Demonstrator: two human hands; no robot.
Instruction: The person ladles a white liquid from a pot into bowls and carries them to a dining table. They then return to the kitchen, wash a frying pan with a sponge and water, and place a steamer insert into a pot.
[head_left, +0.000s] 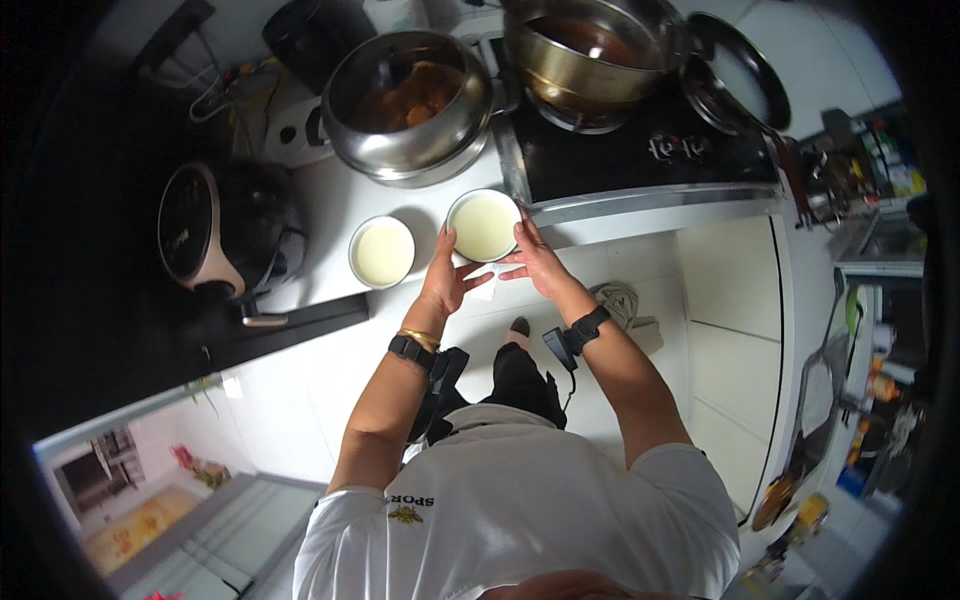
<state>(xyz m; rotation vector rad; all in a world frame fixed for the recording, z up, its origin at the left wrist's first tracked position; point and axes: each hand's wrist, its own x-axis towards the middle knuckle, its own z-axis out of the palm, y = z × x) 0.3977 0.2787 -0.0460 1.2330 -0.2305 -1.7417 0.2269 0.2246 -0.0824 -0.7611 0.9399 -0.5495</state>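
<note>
A round bowl of pale yellow liquid (484, 226) is held between my two hands at the counter's front edge. My left hand (448, 277) grips its left side with the thumb up at the rim. On the opposite side, my right hand (537, 259) has its thumb on the rim and its fingers spread below. A second bowl with the same pale contents (382, 252) stands on the white counter (322, 281) to the left, apart from my hands. What lies under the held bowl is hidden.
Behind the bowls stands a large steel pot (409, 139) with brown food. A second steel pot (592, 82) sits on the black gas hob (600, 165), with a lidded pan (739, 75) to its right. A black air fryer (225, 225) is at the left. Cloth (619, 304) lies on the floor.
</note>
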